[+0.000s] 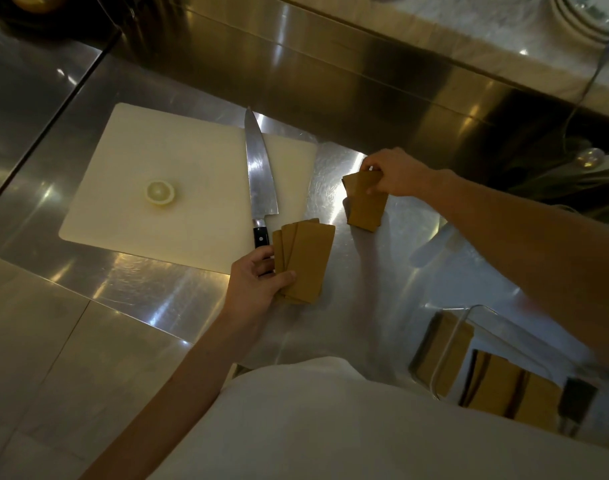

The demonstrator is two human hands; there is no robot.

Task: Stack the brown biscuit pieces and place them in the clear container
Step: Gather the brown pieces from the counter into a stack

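Note:
My left hand (258, 278) grips a fanned bunch of flat brown biscuit pieces (304, 259) near the corner of the cutting board. Farther right, my right hand (393, 173) pinches the top of a second bunch of brown biscuit pieces (365, 206), which stand on edge on the steel counter. At the lower right sits the clear container (448, 355), with more brown biscuit pieces (497, 386) stacked inside it; my right forearm hides part of it.
A white cutting board (178, 161) lies on the steel counter (150, 296), with a lemon half (160, 192) on it. A large chef's knife (259, 174) rests along the board's right side, handle beside my left hand. A raised steel ledge (330, 71) runs behind.

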